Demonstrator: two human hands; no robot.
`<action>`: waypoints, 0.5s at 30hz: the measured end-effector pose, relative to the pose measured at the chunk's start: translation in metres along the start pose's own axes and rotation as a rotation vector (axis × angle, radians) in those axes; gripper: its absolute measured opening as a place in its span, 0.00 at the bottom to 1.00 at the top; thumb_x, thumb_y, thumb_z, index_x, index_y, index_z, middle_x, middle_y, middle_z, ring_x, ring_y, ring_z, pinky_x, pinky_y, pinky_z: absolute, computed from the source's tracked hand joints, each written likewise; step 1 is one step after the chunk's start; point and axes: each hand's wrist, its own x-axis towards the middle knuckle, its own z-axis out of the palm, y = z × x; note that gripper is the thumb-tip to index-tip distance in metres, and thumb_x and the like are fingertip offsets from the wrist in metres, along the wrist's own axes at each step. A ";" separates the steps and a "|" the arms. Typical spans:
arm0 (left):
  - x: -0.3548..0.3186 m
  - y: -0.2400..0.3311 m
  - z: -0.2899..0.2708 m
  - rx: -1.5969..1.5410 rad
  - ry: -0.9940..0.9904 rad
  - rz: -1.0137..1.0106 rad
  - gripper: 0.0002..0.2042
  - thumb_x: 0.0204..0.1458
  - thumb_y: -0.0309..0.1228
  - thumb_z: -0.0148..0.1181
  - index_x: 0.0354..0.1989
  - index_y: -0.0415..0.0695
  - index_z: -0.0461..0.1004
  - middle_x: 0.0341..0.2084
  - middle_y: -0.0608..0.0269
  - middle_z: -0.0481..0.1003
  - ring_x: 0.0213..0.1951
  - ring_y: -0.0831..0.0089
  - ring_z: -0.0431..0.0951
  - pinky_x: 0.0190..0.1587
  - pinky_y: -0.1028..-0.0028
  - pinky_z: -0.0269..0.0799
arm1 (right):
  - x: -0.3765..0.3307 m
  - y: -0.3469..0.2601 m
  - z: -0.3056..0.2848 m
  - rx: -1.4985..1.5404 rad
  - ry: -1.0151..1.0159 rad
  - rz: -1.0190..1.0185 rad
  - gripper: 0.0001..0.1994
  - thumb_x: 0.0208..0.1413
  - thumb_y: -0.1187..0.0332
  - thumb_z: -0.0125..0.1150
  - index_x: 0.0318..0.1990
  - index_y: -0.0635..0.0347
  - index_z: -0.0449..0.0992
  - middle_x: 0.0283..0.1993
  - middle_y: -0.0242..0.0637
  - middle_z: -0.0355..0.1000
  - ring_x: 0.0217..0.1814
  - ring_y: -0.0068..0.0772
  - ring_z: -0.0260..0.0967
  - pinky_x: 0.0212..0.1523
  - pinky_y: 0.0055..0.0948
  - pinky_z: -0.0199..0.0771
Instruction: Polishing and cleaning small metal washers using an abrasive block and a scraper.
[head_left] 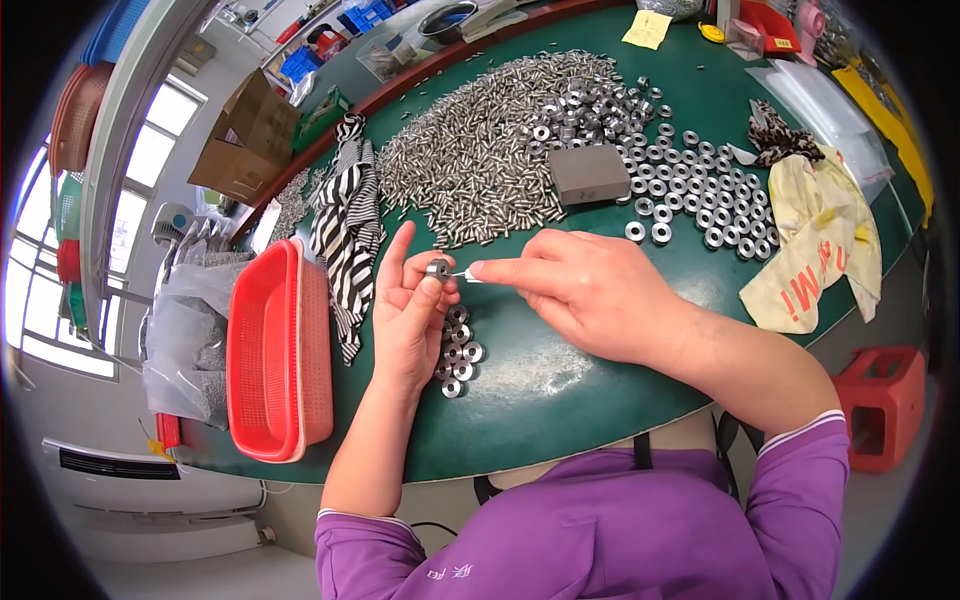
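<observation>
My left hand (pixel 407 310) pinches a small silver metal ring (pixel 437 269) between thumb and fingers, with the index finger pointing up. From the right, my right hand (pixel 590 290) grips a thin tool whose white part (pixel 472 277) shows under the fingertips. The tool's slim tip meets the ring or stops just beside it; I cannot tell which. Most of the tool is hidden by the hand. Close to my left wrist, several metal rings (pixel 453 352) lie in a cluster on the green tabletop (pixel 560 420).
Beyond my hands spreads a big heap of small metal pins (pixel 470 150). A grey block (pixel 590 174) stands beside many loose rings (pixel 690 180). Red baskets (pixel 265 350) and a striped cloth (pixel 347 230) are at left, a yellowish cloth (pixel 815 240) at right.
</observation>
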 end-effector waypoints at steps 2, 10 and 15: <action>0.000 -0.003 0.000 -0.013 -0.004 -0.007 0.28 0.53 0.26 0.56 0.61 0.41 0.53 0.39 0.62 0.70 0.34 0.79 0.71 0.39 0.80 0.70 | 0.000 0.000 -0.001 0.028 -0.039 0.040 0.18 0.48 0.73 0.56 0.48 0.42 0.74 0.30 0.31 0.68 0.31 0.33 0.70 0.29 0.30 0.71; -0.001 -0.004 -0.006 -0.054 -0.042 -0.066 0.13 0.53 0.28 0.58 0.45 0.38 0.69 0.35 0.63 0.72 0.34 0.79 0.71 0.37 0.80 0.69 | -0.001 -0.003 -0.004 -0.011 -0.035 0.023 0.14 0.49 0.71 0.54 0.44 0.44 0.75 0.29 0.32 0.67 0.33 0.36 0.69 0.31 0.34 0.71; 0.000 -0.004 -0.005 -0.064 -0.002 -0.106 0.13 0.53 0.30 0.58 0.44 0.37 0.69 0.31 0.65 0.72 0.31 0.79 0.70 0.34 0.80 0.68 | 0.001 -0.004 -0.004 -0.189 0.013 -0.102 0.13 0.46 0.70 0.55 0.41 0.45 0.76 0.31 0.32 0.66 0.35 0.34 0.65 0.33 0.32 0.66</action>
